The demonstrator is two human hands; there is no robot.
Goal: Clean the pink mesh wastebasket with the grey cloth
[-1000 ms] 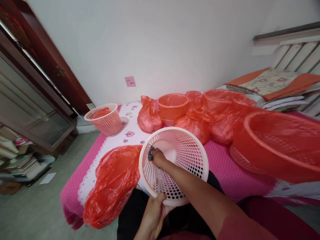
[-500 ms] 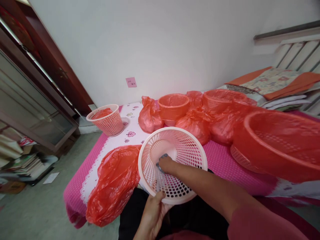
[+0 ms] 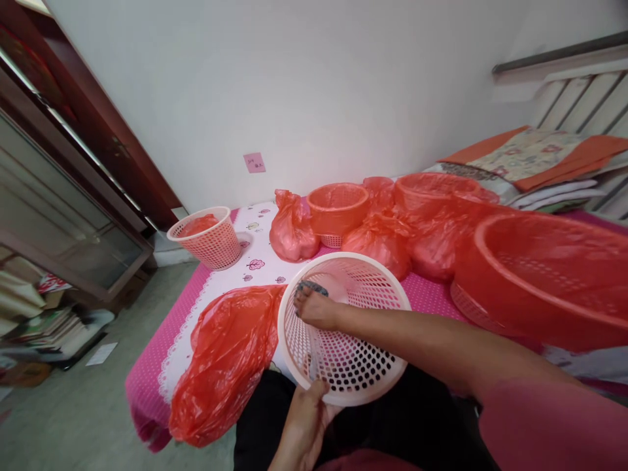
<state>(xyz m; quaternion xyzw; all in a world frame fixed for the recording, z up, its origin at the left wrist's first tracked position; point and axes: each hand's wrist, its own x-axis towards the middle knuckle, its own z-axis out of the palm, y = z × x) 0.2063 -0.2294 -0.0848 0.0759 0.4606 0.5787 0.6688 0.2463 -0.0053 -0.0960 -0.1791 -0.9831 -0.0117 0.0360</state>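
Observation:
A pale pink perforated plastic basket (image 3: 373, 278) is tilted over my lap, its mouth toward me. My left hand (image 3: 308, 412) grips its near rim, thumb on the rim and fingers under the outside. Inside the basket, my right hand (image 3: 316, 309) is closed on a grey-blue cloth (image 3: 313, 286) and presses it to the left inner wall. Part of the cloth is hidden under the fingers. Beside the basket on the left lies a crumpled red plastic bag (image 3: 228, 360).
A pink basket (image 3: 216, 243) with red plastic inside stands at the bed's left edge. Several baskets wrapped in red plastic (image 3: 338, 203) and tied red bags (image 3: 294, 235) line the wall and right side. Folded bedding (image 3: 534, 157) lies at the far right on the bed (image 3: 171, 366).
My right hand with the cloth has moved left and up along the basket's inner wall. The basket has shifted slightly right; my left hand keeps its hold on the rim.

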